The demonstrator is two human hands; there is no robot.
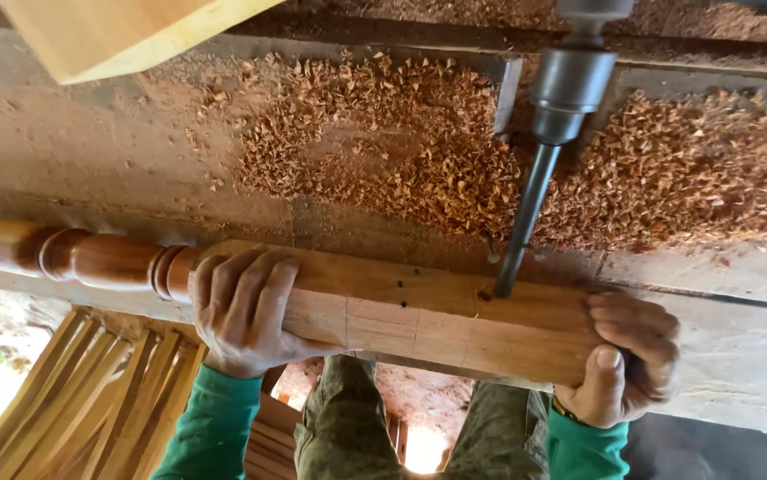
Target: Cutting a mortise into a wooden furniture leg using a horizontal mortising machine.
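A turned wooden leg [419,316] with a square end lies across the front of a dusty machine table [90,160]. My left hand [241,311] grips it near the rounded rings. My right hand [623,360] grips the square end. A dark drill bit [526,222] held in a grey chuck [568,89] comes down from the top and its tip meets the top face of the leg, where a small hole shows. Two tiny dark marks sit on the wood left of the bit.
Heaps of reddish wood shavings [401,151] cover the table behind the leg. A pale wood block [108,36] lies at the top left. Thin wooden slats [90,400] are stacked on the floor at the lower left. My legs show below the table.
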